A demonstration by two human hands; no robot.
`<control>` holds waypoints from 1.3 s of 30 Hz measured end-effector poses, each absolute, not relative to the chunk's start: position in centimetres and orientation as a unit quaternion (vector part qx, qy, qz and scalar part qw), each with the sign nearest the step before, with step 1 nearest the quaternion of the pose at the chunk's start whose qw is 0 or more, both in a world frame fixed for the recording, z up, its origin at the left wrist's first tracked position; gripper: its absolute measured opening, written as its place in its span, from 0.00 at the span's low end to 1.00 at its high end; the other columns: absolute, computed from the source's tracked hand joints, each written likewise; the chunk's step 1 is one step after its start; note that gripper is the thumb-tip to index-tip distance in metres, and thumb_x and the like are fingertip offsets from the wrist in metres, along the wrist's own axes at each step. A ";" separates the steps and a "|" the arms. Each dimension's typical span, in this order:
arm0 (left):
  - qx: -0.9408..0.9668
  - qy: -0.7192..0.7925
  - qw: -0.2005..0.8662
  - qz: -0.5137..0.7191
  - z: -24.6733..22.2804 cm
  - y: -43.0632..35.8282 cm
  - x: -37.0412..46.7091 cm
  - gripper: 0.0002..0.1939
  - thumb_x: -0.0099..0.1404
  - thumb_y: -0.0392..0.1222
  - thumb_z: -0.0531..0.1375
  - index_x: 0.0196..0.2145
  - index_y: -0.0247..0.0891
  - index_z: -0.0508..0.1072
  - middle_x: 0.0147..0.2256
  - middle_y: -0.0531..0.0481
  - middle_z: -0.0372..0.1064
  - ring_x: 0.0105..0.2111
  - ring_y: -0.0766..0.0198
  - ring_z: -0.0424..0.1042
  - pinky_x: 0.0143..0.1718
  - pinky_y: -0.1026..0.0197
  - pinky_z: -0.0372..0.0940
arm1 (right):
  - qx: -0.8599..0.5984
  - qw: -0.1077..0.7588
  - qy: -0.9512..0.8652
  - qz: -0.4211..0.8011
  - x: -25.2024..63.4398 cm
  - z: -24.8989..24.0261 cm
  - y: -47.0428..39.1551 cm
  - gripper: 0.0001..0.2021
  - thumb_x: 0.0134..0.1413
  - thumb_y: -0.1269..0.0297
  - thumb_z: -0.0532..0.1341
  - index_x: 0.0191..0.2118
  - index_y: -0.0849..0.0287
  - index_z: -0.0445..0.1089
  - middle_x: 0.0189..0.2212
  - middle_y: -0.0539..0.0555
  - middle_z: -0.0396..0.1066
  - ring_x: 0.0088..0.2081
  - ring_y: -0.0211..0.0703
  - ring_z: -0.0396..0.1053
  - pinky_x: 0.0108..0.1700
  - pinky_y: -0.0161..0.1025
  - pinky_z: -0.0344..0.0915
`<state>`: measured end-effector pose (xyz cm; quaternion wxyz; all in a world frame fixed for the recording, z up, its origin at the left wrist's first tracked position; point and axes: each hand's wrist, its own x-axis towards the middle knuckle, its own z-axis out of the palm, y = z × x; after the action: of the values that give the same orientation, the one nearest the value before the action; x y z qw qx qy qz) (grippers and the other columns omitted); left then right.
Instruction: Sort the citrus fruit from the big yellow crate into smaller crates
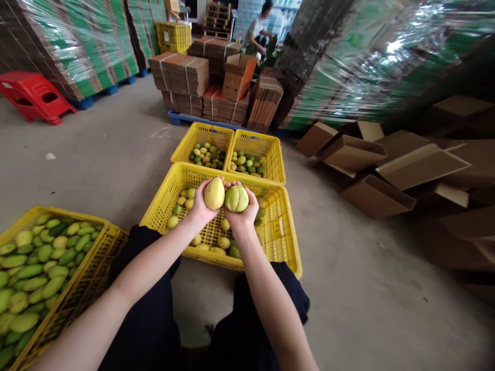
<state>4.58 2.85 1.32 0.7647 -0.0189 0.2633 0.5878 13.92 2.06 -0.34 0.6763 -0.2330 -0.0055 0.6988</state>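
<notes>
Over the large yellow crate [291, 226], my left hand [201, 205] is wrapped around a smooth yellow pear-shaped fruit [214, 194]. Close beside it, my right hand [247, 212] holds a rounder green fruit [236, 199] with deep ribs. Both fruits face up at about the same height, nearly touching. In the crate below lie several yellow and green fruits, such as a yellow one [223, 242]; my hands and forearms hide part of them. The exact kind of fruit is unclear.
Two smaller yellow crates [181, 144] with fruit stand beyond the large one. A fuller crate [101, 226] is at my left. Open cardboard boxes [377, 196] lie at right. Stacked flat cartons [181, 74], a red stool [33, 90] and a person [255, 31] are farther off.
</notes>
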 end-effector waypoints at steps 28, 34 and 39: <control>-0.030 0.208 0.777 0.594 2.1 2.3 1.6 0.14 0.64 0.38 0.54 0.44 0.39 0.76 0.35 0.48 0.79 0.34 0.62 0.79 0.43 0.59 0.74 | -0.214 0.653 -0.088 0.722 17.1 0.5 0.4 0.11 0.56 0.56 0.58 0.37 0.56 0.72 0.38 0.53 0.79 0.33 0.43 0.75 0.26 0.35 0.68; -0.023 0.207 0.785 0.583 1.8 1.8 1.6 0.18 0.65 0.37 0.53 0.49 0.38 0.76 0.36 0.48 0.80 0.34 0.62 0.79 0.39 0.61 0.74 | -0.232 0.668 -0.088 0.701 17.0 0.4 0.1 0.09 0.53 0.60 0.59 0.30 0.58 0.73 0.33 0.54 0.79 0.33 0.45 0.76 0.42 0.48 0.75; -0.028 0.206 0.788 0.579 1.2 1.6 1.9 0.21 0.64 0.37 0.53 0.53 0.38 0.75 0.37 0.46 0.80 0.35 0.61 0.80 0.40 0.60 0.74 | -0.211 0.669 -0.082 0.708 16.6 0.1 0.0 0.07 0.50 0.61 0.61 0.31 0.59 0.73 0.33 0.54 0.80 0.33 0.45 0.76 0.48 0.51 0.74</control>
<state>1.95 1.61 1.17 0.7883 -0.0277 0.2064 0.5790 16.57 -0.04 0.07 0.6687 -0.2105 -0.0815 0.7084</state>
